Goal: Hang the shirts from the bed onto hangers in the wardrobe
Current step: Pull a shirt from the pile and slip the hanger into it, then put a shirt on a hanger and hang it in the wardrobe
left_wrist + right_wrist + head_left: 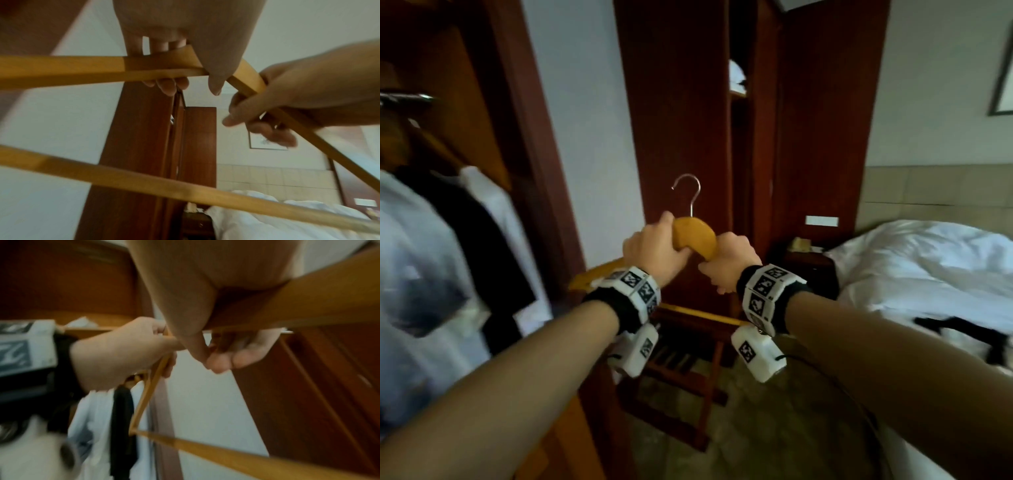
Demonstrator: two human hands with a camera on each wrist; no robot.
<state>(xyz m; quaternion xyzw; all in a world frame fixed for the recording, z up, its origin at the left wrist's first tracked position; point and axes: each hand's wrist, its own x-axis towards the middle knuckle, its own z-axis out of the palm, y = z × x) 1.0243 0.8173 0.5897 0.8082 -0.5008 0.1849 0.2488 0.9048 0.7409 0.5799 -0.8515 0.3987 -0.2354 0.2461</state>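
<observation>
Wooden hanger [693, 238] held upright in mid-air by both hands, metal hook [688, 192] up. Left hand [654, 251] curls round left shoulder beside the neck; right hand [732, 263] wraps right shoulder. Crossbar [702, 313] runs below both wrists.

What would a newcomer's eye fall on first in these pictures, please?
First, the wooden hanger held up mid-frame, bare of any shirt, its metal hook pointing up; the left hand and right hand each grip one shoulder of it. At the left, white and dark garments hang in the open wardrobe; at the right lies the bed with rumpled white bedding.
</observation>
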